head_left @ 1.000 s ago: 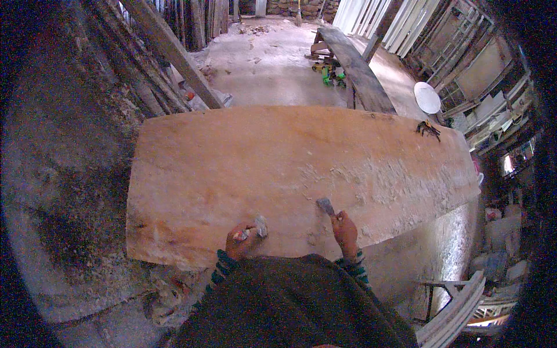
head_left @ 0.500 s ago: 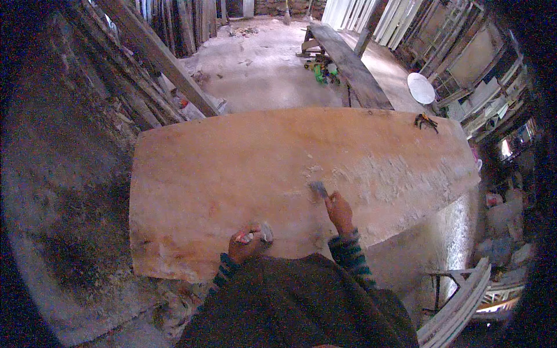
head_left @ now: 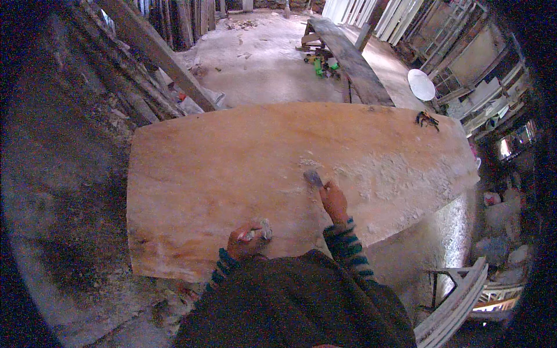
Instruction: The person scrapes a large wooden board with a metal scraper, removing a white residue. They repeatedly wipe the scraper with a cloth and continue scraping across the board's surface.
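Observation:
A large orange-brown wooden panel [head_left: 220, 162] lies in front of me, with pale putty-like material [head_left: 394, 177] spread roughly over its right part. My right hand [head_left: 335, 203] is closed round the handle of a putty knife [head_left: 313, 178]; the grey blade points up and left, at or just over the panel by a small pale patch [head_left: 308, 163]. Close to my body, above the near edge, my left hand [head_left: 243, 239] is closed on a whitish-smeared tool [head_left: 266, 228], perhaps a second scraper. Its exact kind is unclear because the fingers cover most of it.
A black and orange clamp-like tool [head_left: 427, 120] lies at the panel's far right corner. Beyond stands a long dark bench [head_left: 354, 64], with green tools [head_left: 322, 66] beside it. A wooden post [head_left: 159, 55] leans at left; a white round disc [head_left: 421, 84] stands at right.
My right hand and the putty knife have moved slightly up and left across the panel. My left hand keeps its hold in nearly the same place.

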Tool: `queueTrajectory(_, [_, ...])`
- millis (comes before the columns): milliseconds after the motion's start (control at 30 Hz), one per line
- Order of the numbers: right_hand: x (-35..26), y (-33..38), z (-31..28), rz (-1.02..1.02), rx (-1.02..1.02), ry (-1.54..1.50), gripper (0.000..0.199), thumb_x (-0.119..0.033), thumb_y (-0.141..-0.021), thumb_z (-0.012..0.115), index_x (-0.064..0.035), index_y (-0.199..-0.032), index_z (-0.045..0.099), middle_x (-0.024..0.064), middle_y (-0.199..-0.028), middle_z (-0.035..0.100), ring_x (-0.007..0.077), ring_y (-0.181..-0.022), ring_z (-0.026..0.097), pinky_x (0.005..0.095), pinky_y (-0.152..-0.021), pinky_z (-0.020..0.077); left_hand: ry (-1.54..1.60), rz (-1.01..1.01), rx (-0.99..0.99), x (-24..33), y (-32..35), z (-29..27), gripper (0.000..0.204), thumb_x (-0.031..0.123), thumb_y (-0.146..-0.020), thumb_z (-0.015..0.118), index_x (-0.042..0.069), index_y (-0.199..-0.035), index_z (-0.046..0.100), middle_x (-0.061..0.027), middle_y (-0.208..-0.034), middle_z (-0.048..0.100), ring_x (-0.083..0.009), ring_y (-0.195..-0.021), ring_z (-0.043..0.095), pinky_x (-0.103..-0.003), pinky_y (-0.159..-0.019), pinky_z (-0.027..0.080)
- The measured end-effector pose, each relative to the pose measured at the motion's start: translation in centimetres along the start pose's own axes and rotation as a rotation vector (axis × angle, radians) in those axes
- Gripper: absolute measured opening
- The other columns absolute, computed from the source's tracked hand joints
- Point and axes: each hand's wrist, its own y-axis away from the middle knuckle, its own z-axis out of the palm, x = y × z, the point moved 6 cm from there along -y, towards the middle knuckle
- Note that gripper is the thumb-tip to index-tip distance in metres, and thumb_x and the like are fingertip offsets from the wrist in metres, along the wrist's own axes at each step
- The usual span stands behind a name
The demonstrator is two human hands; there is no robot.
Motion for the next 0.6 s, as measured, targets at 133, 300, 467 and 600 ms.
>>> queueTrajectory(133, [2.9,7.0,-0.9,-0.012,-0.056,0.034,0.027,-0.034,-0.087,0.059,-0.0097,-0.099,0.056,0.0209,-0.083,0.063,0.0420,-0.079,0.061,0.0483,-0.067,0.0474,0.070,0.005,0.269,0.0,1.2,-1.9,0.018,0.018,-0.085,0.062,0.004,-0.096,0.064,-0.0148,-0.085,0.066,-0.0257,-0.078,0.064,-0.035,-0.070,0.052])
queueTrajectory(300, [3.9,11.8,-1.6,-0.024,-0.053,-0.050,0.025,-0.032,-0.088,0.058,-0.0083,-0.096,0.058,0.0202,-0.084,0.063,0.0411,-0.079,0.060,0.0472,-0.067,0.0472,0.228,-0.112,0.421,-0.2,1.9,-3.8,0.018,0.016,-0.086,0.061,0.002,-0.097,0.064,-0.0112,-0.087,0.066,-0.0189,-0.075,0.062,-0.031,-0.067,0.050])
queueTrajectory(467, [1.4,6.6,1.3,-0.037,-0.020,-0.015,0.024,-0.030,-0.088,0.057,-0.0074,-0.096,0.058,0.0193,-0.088,0.063,0.0394,-0.081,0.061,0.0464,-0.068,0.0481,0.221,-0.238,0.316,-2.1,1.2,-3.1,0.020,0.017,-0.087,0.061,0.001,-0.100,0.063,-0.0086,-0.088,0.065,-0.0144,-0.074,0.060,-0.029,-0.065,0.049])
queueTrajectory(600, [-3.1,0.4,1.6,-0.046,0.011,-0.050,0.027,-0.029,-0.088,0.057,-0.0049,-0.100,0.057,0.0189,-0.085,0.063,0.0397,-0.080,0.061,0.0477,-0.068,0.0485,0.345,-0.232,0.245,-0.2,0.1,-3.6,0.021,0.017,-0.086,0.062,0.002,-0.100,0.063,-0.0091,-0.088,0.065,-0.0156,-0.077,0.061,-0.030,-0.067,0.049])
